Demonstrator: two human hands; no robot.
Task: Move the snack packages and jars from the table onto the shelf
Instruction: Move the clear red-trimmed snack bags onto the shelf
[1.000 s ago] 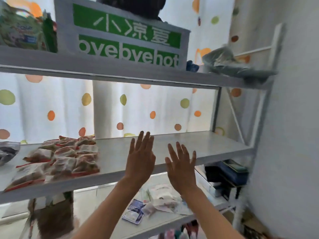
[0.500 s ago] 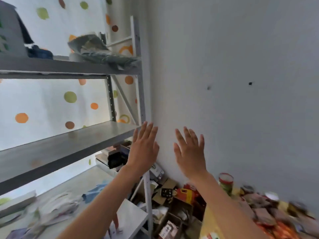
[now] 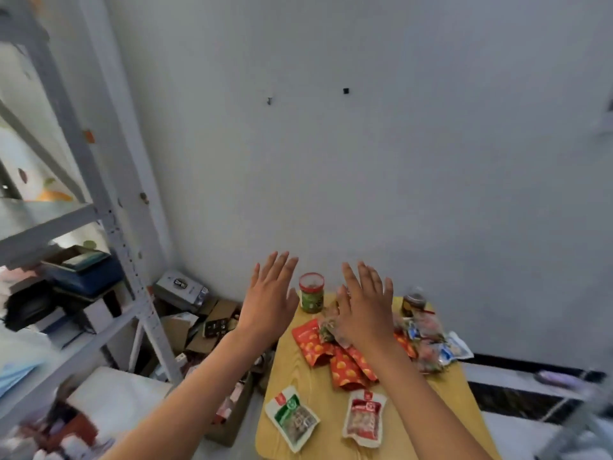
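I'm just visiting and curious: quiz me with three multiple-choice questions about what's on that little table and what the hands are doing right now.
1. Where does the green-labelled jar stand?
A. at the table's far edge by the wall
B. on the shelf
C. on the floor

2. What colour is the table top?
A. white
B. yellow wood
C. black

3. What are the two hands doing?
A. both grip jars
B. one pinches a packet
C. both are open and hold nothing

Answers: 1 A, the jar stands behind the packets near the wall. 2 B, bare yellow wood grain shows. 3 C, the left hand and right hand have straight, spread fingers.
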